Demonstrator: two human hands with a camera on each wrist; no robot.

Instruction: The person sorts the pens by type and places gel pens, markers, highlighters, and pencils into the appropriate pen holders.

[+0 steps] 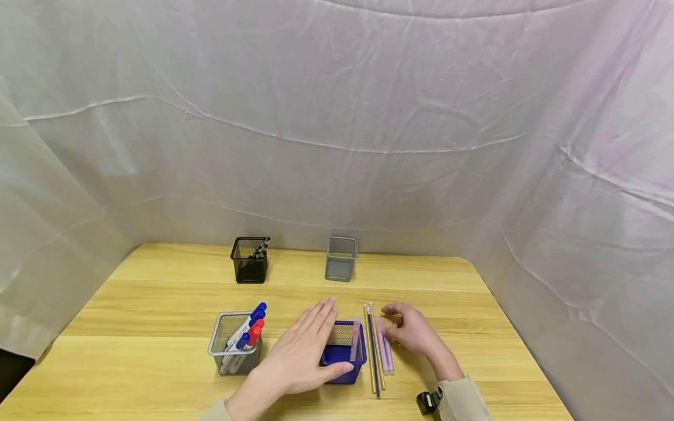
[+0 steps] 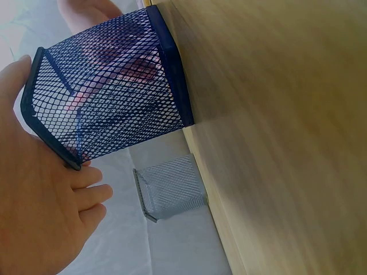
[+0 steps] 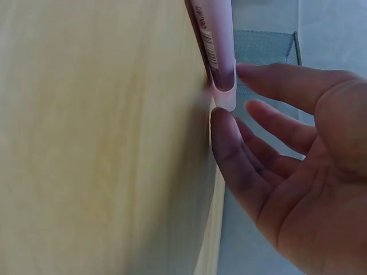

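Observation:
My left hand (image 1: 300, 356) lies flat along the left side of the blue mesh pen holder (image 1: 344, 377), fingers straight and thumb across its near rim. In the left wrist view the palm is against the rim of this holder (image 2: 114, 91). A highlighter with a pinkish cap (image 1: 355, 339) stands inside it. To the right, my right hand (image 1: 413, 330) pinches the cap end of a purple highlighter (image 3: 217, 40), with the thumb at its side and a fingertip at its end. Two purple highlighters (image 1: 388, 356) lie together on the table.
Several gold and dark pencils (image 1: 375, 351) lie between the blue holder and the highlighters. At left stands a silver mesh holder (image 1: 218, 336) with red and blue markers. Farther back are a black mesh holder (image 1: 250, 272) with pens and a grey mesh holder (image 1: 339, 270).

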